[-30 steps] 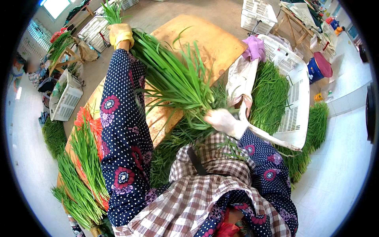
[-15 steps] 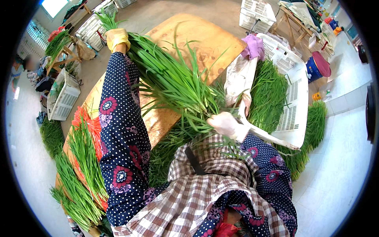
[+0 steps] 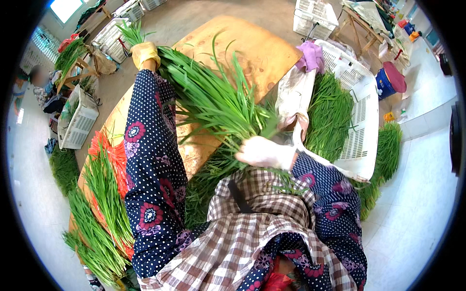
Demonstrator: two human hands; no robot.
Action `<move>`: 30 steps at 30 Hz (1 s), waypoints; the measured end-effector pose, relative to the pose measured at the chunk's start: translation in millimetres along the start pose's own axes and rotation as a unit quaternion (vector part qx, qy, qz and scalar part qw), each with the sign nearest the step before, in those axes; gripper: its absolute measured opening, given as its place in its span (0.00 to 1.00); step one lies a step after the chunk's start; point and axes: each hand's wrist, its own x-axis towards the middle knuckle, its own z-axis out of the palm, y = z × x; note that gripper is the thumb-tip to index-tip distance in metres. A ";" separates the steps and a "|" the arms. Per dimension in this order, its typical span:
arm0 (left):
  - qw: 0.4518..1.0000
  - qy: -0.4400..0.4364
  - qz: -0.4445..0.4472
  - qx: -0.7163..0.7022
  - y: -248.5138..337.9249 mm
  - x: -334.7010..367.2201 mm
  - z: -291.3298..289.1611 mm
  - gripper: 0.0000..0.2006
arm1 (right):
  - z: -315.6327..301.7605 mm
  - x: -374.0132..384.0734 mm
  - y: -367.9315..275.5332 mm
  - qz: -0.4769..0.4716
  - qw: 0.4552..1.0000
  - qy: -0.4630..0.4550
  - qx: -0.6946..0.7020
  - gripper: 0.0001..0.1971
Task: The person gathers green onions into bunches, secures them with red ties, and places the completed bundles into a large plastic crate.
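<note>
A long bundle of green chives [image 3: 213, 102] stretches across the wooden board [image 3: 252, 48]. My left hand [image 3: 144, 51], in a yellow glove, is stretched far out and holds the leafy tips of the bundle. My right hand [image 3: 262, 153], in a white glove, grips the root end close to my checked apron. Both sleeves are dark blue with dots and flowers.
A white plastic crate [image 3: 361, 121] at the right holds more chives, with a white sack and a purple glove [image 3: 310, 54] at its edge. Bundles of chives lie on orange netting [image 3: 111, 160] at the left. Further white crates [image 3: 77, 121], a blue bucket [image 3: 388, 85] and a person stand around.
The bundle has swung a little: my right hand with the root end moved down toward my apron, while my left hand stayed stretched out at the tips.
</note>
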 end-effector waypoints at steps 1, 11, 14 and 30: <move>0.998 -0.039 0.042 0.026 32.9 -20.5 -8.1 0.18 | -5.4 -22.9 0.0 0.048 0.999 -0.016 -0.004 0.03; 0.944 -0.057 0.233 0.226 31.2 -57.3 -52.4 0.08 | 30.4 -25.4 2.3 0.134 0.988 0.066 0.028 0.07; 0.948 -0.038 0.220 0.227 10.4 -68.3 -43.9 0.07 | 47.6 -55.8 -7.0 0.247 0.832 0.374 0.326 0.19; 0.750 -0.183 -0.282 -0.569 -59.1 -72.0 26.7 0.10 | 4.7 -47.3 1.4 0.433 0.596 0.076 0.672 0.09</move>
